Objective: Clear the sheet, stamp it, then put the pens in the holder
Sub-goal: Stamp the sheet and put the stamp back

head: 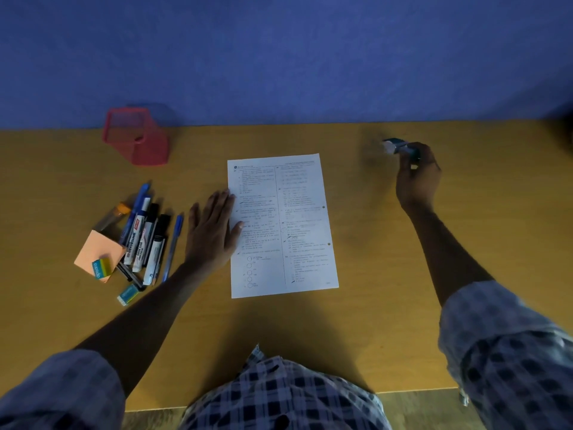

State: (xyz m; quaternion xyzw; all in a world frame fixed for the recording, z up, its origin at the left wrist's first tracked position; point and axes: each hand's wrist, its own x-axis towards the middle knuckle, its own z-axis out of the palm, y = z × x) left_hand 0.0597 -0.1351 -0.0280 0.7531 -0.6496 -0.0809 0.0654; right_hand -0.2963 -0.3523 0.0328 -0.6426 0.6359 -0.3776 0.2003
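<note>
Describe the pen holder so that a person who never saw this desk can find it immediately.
Look at the far edge of the yellow-brown desk, where it meets the blue wall, on the left side. There stands the pen holder, an upright red mesh cup, beyond the heap of pens and markers. It is the only red thing there, and the only one that stands upright.

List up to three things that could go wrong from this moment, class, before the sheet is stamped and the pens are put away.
1. The stamp is held off to the side in the right hand, away from the sheet; it may land crooked.
2. The left hand pins only the sheet's left edge, so the right side could shift under the stamp.
3. The pens lie piled with erasers and a sticky-note pad; a hasty scoop for the red holder might take those too.
</note>
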